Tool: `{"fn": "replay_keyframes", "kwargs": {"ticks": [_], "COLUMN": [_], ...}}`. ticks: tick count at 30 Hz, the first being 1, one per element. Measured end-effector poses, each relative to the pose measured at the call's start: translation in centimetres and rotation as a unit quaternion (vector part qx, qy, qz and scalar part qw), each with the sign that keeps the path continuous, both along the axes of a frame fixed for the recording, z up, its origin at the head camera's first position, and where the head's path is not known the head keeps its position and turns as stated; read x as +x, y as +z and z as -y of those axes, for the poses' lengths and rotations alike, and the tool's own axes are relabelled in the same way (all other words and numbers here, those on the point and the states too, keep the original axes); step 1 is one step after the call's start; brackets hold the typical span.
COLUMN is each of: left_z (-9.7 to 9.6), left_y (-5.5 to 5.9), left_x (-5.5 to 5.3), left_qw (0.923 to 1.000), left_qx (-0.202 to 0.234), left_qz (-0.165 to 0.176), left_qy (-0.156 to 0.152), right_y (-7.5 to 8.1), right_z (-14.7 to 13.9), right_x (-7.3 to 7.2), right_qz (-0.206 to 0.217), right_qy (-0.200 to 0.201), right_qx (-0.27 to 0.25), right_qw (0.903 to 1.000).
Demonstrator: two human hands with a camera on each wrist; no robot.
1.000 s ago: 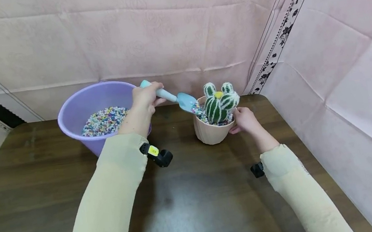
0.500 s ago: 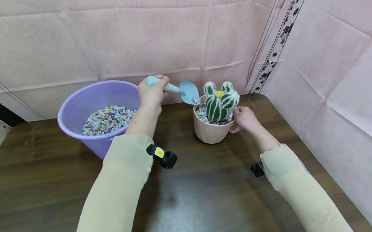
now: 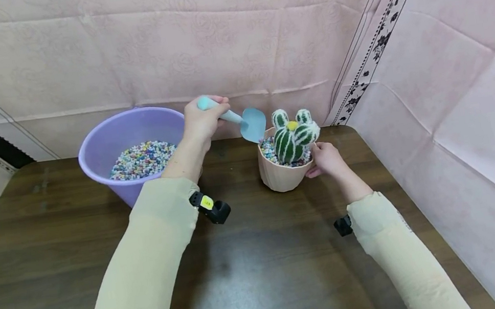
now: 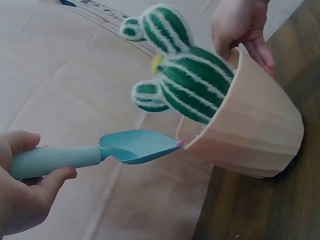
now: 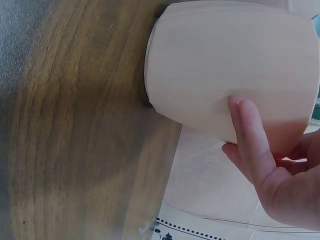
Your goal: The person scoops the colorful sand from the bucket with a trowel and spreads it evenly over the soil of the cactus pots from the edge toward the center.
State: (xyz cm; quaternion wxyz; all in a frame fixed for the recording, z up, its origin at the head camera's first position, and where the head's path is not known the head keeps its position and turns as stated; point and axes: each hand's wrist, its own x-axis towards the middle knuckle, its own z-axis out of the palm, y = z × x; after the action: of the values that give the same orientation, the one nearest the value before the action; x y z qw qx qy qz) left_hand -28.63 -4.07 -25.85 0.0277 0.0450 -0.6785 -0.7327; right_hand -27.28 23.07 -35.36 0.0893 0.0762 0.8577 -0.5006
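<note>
My left hand (image 3: 199,124) grips the pale handle of a light blue hand trowel (image 3: 253,125). The trowel's blade tips down at the left rim of a beige flowerpot (image 3: 281,177); in the left wrist view a pink bead (image 4: 180,144) sits at its tip. A green-and-white toy cactus (image 3: 287,145) with a yellow flower stands in the pot, among multicoloured beads (image 3: 268,148). My right hand (image 3: 326,159) pinches the pot's right rim, and in the right wrist view its fingers (image 5: 252,132) lie against the outer wall.
To the left stands a purple bucket (image 3: 96,165) with many multicoloured beads (image 3: 142,160) inside. The pot and bucket are on a dark wooden table (image 3: 251,257). Pink cloth (image 3: 215,40) hangs behind and on the right.
The trowel has moved right and tipped down over the pot's rim, and the beads on its blade have slid off. Lately the left hand has shifted slightly. The right hand holds still.
</note>
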Motion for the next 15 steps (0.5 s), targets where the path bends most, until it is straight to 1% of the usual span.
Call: {"fn": "replay_keyframes", "kwargs": {"ticks": [4, 7, 10, 12, 15], "left_z": [1.5, 3.5, 6.5, 8.8, 12.5], "left_y": [1.2, 2.5, 3.8, 4.5, 5.2], "left_x": [0.2, 0.5, 1.0, 1.3, 1.6], "left_qw": [0.9993, 0.9965, 0.9910, 0.9850, 0.9778], "left_qx": [0.035, 0.080, 0.130, 0.169, 0.205], "left_qz": [0.005, 0.012, 0.023, 0.031, 0.041], "left_qy": [0.011, 0.021, 0.021, 0.017, 0.016], "right_y": [-0.1, -0.1, 0.0, 0.1, 0.1], "right_z": [0.0, -0.1, -0.2, -0.3, -0.5], "right_x": [0.0, 0.0, 0.0, 0.1, 0.2], "right_qz": [-0.005, -0.006, -0.005, -0.005, -0.007], "right_qy": [0.002, 0.003, 0.003, 0.004, 0.003], "right_qx": [-0.006, -0.002, 0.003, 0.007, 0.007], "right_qw": [1.0000, 1.0000, 1.0000, 1.0000, 0.9999]}}
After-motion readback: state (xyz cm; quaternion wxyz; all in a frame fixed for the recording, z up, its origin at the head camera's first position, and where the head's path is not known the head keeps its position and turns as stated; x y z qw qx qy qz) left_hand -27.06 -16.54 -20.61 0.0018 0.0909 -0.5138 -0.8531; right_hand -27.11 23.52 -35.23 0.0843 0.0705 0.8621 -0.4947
